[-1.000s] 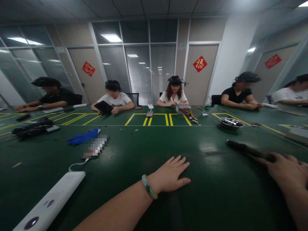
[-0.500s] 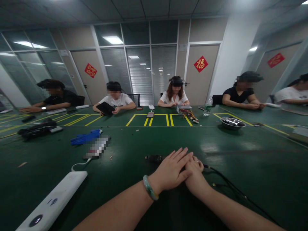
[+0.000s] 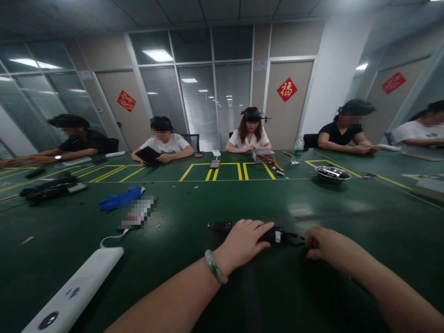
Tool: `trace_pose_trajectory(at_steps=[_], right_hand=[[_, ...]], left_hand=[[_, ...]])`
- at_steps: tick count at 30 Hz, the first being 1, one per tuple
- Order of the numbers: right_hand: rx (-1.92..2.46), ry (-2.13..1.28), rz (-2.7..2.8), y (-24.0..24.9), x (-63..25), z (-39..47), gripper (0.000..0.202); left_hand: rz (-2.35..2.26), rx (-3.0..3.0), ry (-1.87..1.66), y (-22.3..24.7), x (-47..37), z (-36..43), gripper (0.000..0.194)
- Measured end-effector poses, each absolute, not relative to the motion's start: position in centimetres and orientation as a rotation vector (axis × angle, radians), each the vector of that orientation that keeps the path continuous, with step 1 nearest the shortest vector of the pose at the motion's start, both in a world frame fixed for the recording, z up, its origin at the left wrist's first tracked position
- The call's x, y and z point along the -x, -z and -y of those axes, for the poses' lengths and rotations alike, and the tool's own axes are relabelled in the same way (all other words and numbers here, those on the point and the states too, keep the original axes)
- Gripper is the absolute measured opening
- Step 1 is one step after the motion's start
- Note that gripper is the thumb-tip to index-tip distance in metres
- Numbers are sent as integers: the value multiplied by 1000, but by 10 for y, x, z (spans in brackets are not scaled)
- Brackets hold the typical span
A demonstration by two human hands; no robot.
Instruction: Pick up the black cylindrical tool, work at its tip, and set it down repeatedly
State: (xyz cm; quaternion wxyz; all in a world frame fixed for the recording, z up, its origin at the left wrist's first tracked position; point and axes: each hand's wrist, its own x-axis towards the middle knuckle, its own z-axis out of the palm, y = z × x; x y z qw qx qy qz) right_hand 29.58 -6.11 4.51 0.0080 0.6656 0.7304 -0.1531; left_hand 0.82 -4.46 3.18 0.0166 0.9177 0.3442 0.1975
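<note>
A black cylindrical tool (image 3: 221,226) with a small white label lies on the green table, its tip pointing left. My left hand (image 3: 244,241), with a jade bangle at the wrist, rests over the tool's middle, fingers wrapped on it. To the right, my right hand (image 3: 324,244) has curled fingers closed on the black cable (image 3: 294,237) where it leaves the tool. The rest of the cable is hidden behind my right hand and forearm.
A white power bank (image 3: 74,291) is wired to a phone (image 3: 138,212) at the left, near blue gloves (image 3: 121,199) and a black bundle (image 3: 50,187). A metal bowl (image 3: 333,174) and bottle (image 3: 297,150) stand farther off. Several people sit across the green table (image 3: 187,286).
My right hand has moved right, away from my left hand and onto the cable. More of the tool, with its label, now shows. The view has shifted slightly.
</note>
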Motion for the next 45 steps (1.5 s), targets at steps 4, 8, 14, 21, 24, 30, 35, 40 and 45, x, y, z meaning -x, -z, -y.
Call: trace_pose_trajectory(at_steps=[4, 8, 14, 21, 24, 30, 35, 40, 45], right_hand=[[-2035, 688, -2248, -41, -293, 57, 18], [-1950, 864, -2281, -48, -296, 63, 35], [-1888, 823, -2265, -54, -295, 78, 22], [-2143, 642, -2422, -51, -252, 75, 13], [-2261, 642, -2527, -47, -233, 72, 14], [-2213, 766, -2510, -41, -229, 64, 13], [-2185, 779, -2496, -42, -241, 63, 17], [-2160, 786, -2517, -44, -245, 65, 17], [-2246, 705, -2606, -43, -239, 67, 15]], left_hand=[[-1097, -2860, -573, -34, -10, 43, 49], [-1129, -2877, -488, -35, -9, 41, 52], [-1168, -2868, -383, -41, 3, 39, 51], [-1293, -2787, -271, -57, 32, 41, 44], [-1352, -2760, -206, -64, 41, 39, 40], [-1151, -2797, -383, -63, 26, 40, 59], [-1144, -2809, -555, -44, -3, 48, 41], [-1219, -2815, -537, -34, -14, 47, 23], [-1232, -2816, -528, -34, -14, 42, 16]])
